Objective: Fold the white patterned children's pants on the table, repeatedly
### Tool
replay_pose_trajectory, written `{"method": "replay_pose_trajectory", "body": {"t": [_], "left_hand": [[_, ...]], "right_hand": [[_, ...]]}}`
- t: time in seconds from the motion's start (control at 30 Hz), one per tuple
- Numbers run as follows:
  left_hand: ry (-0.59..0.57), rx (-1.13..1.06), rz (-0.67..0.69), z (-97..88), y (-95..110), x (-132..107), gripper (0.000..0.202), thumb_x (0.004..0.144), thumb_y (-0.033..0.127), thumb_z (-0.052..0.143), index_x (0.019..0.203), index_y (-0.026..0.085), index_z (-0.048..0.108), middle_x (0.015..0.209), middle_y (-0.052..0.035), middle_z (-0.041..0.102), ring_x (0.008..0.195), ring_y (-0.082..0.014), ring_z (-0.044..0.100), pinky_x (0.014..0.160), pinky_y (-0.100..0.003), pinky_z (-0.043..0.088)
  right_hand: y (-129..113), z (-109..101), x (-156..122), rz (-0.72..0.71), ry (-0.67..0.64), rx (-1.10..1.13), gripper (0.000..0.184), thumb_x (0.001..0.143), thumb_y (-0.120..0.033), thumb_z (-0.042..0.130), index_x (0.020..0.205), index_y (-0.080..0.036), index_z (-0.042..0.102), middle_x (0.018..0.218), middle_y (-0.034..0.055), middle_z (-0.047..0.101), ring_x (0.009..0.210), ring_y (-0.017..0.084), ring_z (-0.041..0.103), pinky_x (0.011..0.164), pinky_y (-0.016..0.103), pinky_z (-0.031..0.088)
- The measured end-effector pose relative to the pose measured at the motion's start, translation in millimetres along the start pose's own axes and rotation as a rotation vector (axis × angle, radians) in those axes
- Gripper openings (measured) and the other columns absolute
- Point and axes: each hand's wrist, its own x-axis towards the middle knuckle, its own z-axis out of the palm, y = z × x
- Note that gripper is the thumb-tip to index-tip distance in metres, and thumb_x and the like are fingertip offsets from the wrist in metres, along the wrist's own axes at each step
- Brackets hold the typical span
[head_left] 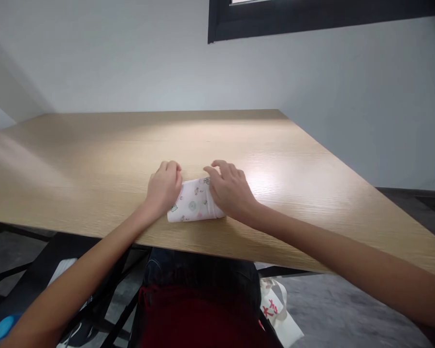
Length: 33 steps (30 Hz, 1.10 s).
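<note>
A small folded cloth [194,203], white with a print of little green and pink figures, lies on the wooden table near its front edge. My left hand [165,186] is at the cloth's left edge, its fingers curled in and closed against that side. The fingertips are partly hidden. Over the right end of the cloth rests my right hand [230,188], covering that end. Its thumb and forefinger are bent and apart, with a gap between them, and the other fingers curve down toward the table.
The wooden table [130,140] reaches back to a pale wall [130,58] with a dark window frame [275,21]. Below the front edge, a white bag [284,324] with red writing is at the right. A dark seat [65,244] and a blue round object [5,327] are lower left.
</note>
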Motion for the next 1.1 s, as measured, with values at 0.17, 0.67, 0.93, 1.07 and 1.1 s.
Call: {"method": "replay_pose_trajectory", "body": {"t": [0.17, 0.67, 0.93, 1.07, 1.1], "left_hand": [[0.003, 0.036, 0.102, 17.0, 17.7, 25.5, 0.022, 0.088, 0.017, 0.029, 0.093, 0.017, 0.05, 0.099, -0.0081, 0.057, 0.096, -0.0226, 0.05, 0.086, -0.04, 0.033], [-0.428, -0.302, 0.101, -6.9, -18.3, 4.3, 0.034, 0.088, 0.039, 0.035, 0.094, 0.017, 0.06, 0.09, -0.0044, 0.065, 0.075, -0.0163, 0.059, 0.061, -0.026, 0.045], [-0.463, -0.467, -0.157, -30.0, -5.1, -67.9, 0.036, 0.086, 0.046, 0.042, 0.106, 0.018, 0.054, 0.086, -0.0042, 0.064, 0.074, -0.0175, 0.059, 0.065, -0.03, 0.047], [-0.425, -0.379, -0.189, -32.5, -13.8, -70.1, 0.034, 0.087, 0.045, 0.039, 0.106, 0.02, 0.053, 0.082, -0.0023, 0.064, 0.068, -0.0161, 0.058, 0.062, -0.029, 0.047], [-0.398, -0.348, -0.17, -30.4, -16.2, -65.6, 0.032, 0.087, 0.043, 0.04, 0.106, 0.02, 0.053, 0.085, -0.0029, 0.065, 0.071, -0.0168, 0.059, 0.064, -0.03, 0.047]], "right_hand": [[-10.3, 21.5, 19.0, -0.056, -0.104, -0.174, 0.031, 0.092, -0.018, 0.03, 0.098, -0.01, 0.059, 0.099, 0.0156, 0.06, 0.091, 0.03, 0.051, 0.076, 0.042, 0.039], [21.5, -15.9, -52.3, 0.254, -0.234, 0.597, 0.045, 0.073, -0.018, 0.052, 0.117, -0.016, 0.046, 0.093, 0.0077, 0.061, 0.076, 0.021, 0.06, 0.066, 0.033, 0.05], [41.4, 1.1, -8.2, 0.345, -0.14, 0.463, 0.039, 0.081, -0.02, 0.048, 0.12, -0.014, 0.046, 0.1, 0.013, 0.058, 0.077, 0.022, 0.059, 0.061, 0.035, 0.051], [23.4, -3.5, -19.6, 0.139, -0.02, 0.321, 0.038, 0.084, -0.02, 0.044, 0.121, -0.012, 0.045, 0.114, 0.0165, 0.051, 0.091, 0.026, 0.056, 0.073, 0.042, 0.051], [15.4, -5.5, -26.3, 0.044, -0.013, 0.284, 0.036, 0.084, -0.021, 0.045, 0.12, -0.013, 0.047, 0.114, 0.0162, 0.051, 0.096, 0.027, 0.054, 0.079, 0.044, 0.049]]}}
